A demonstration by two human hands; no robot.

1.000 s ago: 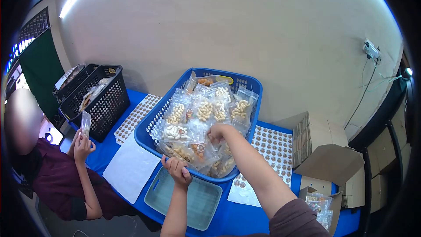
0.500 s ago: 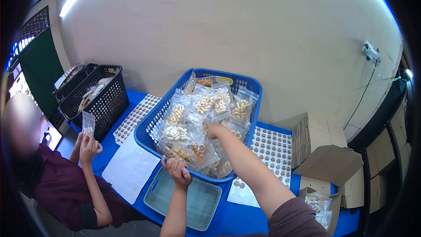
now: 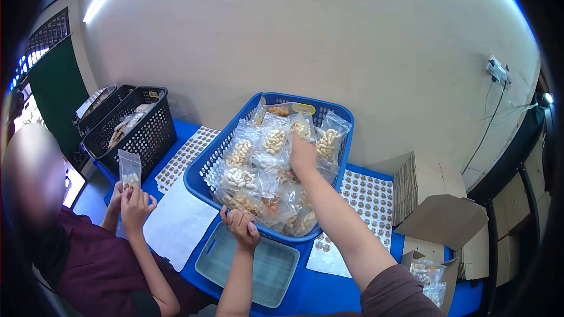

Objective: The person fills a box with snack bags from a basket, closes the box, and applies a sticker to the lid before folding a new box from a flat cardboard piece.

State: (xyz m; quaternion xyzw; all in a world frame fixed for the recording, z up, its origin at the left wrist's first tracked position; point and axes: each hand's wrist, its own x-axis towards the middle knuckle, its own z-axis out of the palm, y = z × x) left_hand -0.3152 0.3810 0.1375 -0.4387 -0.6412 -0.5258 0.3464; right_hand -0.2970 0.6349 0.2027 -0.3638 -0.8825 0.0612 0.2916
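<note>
A big blue plastic basket stands tilted on the blue table, full of clear zip bags of nuts. My left hand is closed round its near rim, fingers curled. My right hand reaches inside, its fingertips closed on a bag of cashew nuts near the middle; the fingers are partly hidden. Around it lie a bag of pale cashews, a bag of white nuts and another cashew bag at the right. Under my left hand sits a translucent greenish tray.
At left a co-worker's hands hold a small zip bag. Black baskets with packets stand behind. Sticker sheets flank the blue basket; a white sheet lies at left. Flattened cartons and an open box are right.
My right hand has moved up and away, from between the central bags to a cashew bag farther back. My left hand stays at the rim. The co-worker's hands have shifted slightly right and lower.
</note>
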